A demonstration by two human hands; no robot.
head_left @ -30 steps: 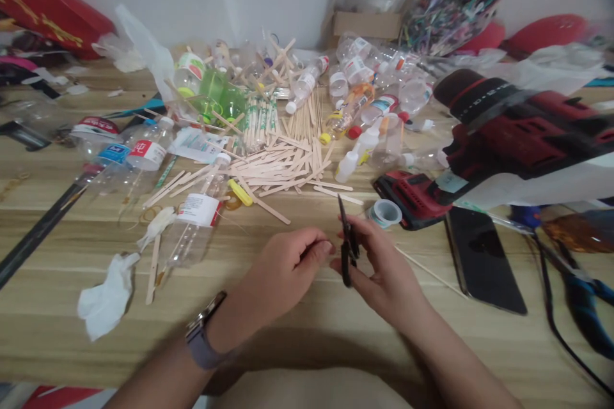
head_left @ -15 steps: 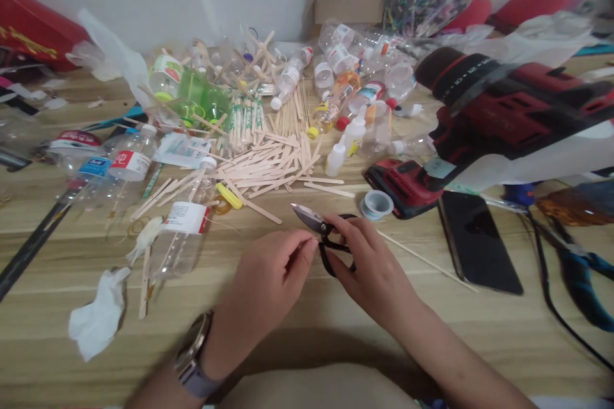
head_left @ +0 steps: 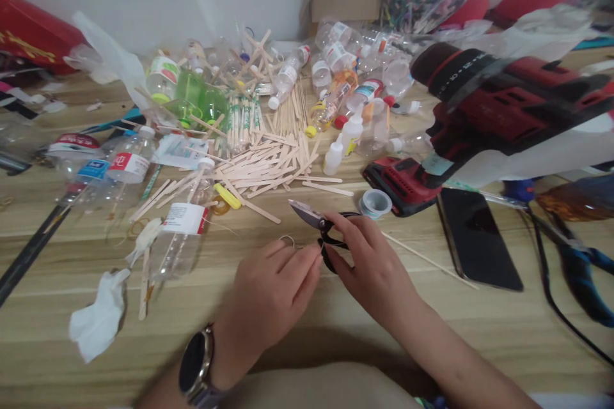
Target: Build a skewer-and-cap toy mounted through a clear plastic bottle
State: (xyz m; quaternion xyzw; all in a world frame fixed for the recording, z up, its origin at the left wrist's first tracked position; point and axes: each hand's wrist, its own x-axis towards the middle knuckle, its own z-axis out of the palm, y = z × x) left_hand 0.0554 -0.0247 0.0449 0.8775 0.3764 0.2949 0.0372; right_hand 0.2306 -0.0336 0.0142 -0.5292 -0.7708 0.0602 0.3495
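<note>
My right hand [head_left: 371,262] is closed on the black handles of a pair of scissors [head_left: 309,217], its blades pointing up and left above the table. My left hand [head_left: 275,291], with a watch on the wrist, is closed, its thumb and index finger pinched beside the scissors' pivot and handle. A thin pale loop [head_left: 286,239] sticks out past its knuckles; whether it is a rubber band or wire I cannot tell. The fingertips hide what lies between them. A small round tub [head_left: 375,203] stands just beyond my right hand.
A pile of wooden craft sticks [head_left: 266,166] lies ahead, with several plastic bottles [head_left: 180,236] around it. At the right are a red-black cordless drill [head_left: 499,102], a phone [head_left: 480,239] and pliers [head_left: 582,268]. A crumpled tissue [head_left: 98,316] lies at the left.
My left hand has turned, knuckles now more upward, and its fingertips have shifted slightly right against the scissors. The thin loop now shows. The scissors stay in my right hand.
</note>
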